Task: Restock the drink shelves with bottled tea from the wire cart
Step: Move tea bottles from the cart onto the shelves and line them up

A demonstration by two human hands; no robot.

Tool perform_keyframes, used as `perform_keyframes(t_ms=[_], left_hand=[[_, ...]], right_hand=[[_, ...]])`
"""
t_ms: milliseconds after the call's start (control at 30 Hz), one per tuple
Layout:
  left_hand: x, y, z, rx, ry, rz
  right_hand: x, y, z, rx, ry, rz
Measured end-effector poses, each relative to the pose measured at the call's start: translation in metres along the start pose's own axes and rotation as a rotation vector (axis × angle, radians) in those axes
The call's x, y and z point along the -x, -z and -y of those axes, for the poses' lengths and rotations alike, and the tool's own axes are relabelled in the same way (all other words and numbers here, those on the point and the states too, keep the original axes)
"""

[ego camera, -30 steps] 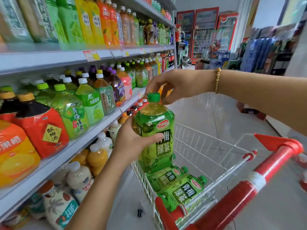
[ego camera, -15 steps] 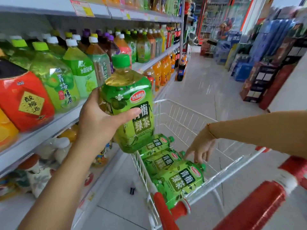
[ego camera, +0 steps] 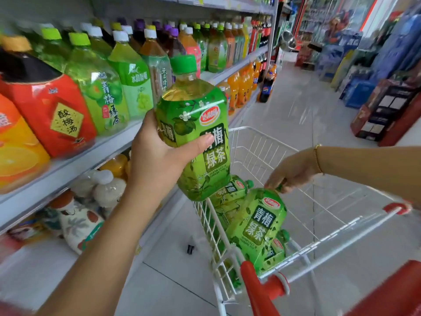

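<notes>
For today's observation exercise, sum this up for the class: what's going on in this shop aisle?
A person is restocking drinks. The left hand holds a green tea bottle upright beside the drink shelf, not yet placed. The right hand grips the neck of a second green tea bottle, tilted up in the white wire cart, where other tea bottles lie.

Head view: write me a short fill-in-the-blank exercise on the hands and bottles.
The left hand holds a tea bottle with a ____ cap.
The right hand grips a second bottle inside the wire ____.
The bracelet is on the ____ wrist.
Missing: green; cart; right.
</notes>
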State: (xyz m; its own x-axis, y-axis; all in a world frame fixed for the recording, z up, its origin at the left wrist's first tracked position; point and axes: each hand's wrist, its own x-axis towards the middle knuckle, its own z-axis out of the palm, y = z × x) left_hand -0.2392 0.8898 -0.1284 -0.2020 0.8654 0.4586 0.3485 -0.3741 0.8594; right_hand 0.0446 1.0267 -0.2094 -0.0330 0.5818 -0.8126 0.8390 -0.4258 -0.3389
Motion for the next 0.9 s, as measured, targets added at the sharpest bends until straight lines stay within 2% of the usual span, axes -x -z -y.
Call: perform_keyframes(t_ms=[67, 333, 400, 633, 767, 900], left_hand=[[0.001, 0.0, -0.002, -0.009, -0.005, -0.013], [0.014, 0.012, 0.002, 0.055, 0.077, -0.076], [0.02, 0.016, 0.001, 0.071, 0.084, -0.074], [0.041, 0.039, -0.002, 0.046, 0.101, -0.168], [0.053, 0.069, -0.012, -0.129, 0.029, -0.168], [0.073, 0.105, -0.024, -0.048, 0.028, -0.244]], right_hand=[[0.021, 0.003, 0.004, -0.01, 0.137, -0.066], [0.066, -0.018, 0.023, -0.274, 0.117, -0.019], [0.08, -0.028, 0.034, -0.225, 0.179, -0.046], [0.157, -0.074, 0.077, 0.327, 0.538, -0.31], [0.198, -0.064, 0.099, 0.361, 0.675, -0.539], [0.257, -0.051, 0.134, 0.34, 0.778, -0.795]])
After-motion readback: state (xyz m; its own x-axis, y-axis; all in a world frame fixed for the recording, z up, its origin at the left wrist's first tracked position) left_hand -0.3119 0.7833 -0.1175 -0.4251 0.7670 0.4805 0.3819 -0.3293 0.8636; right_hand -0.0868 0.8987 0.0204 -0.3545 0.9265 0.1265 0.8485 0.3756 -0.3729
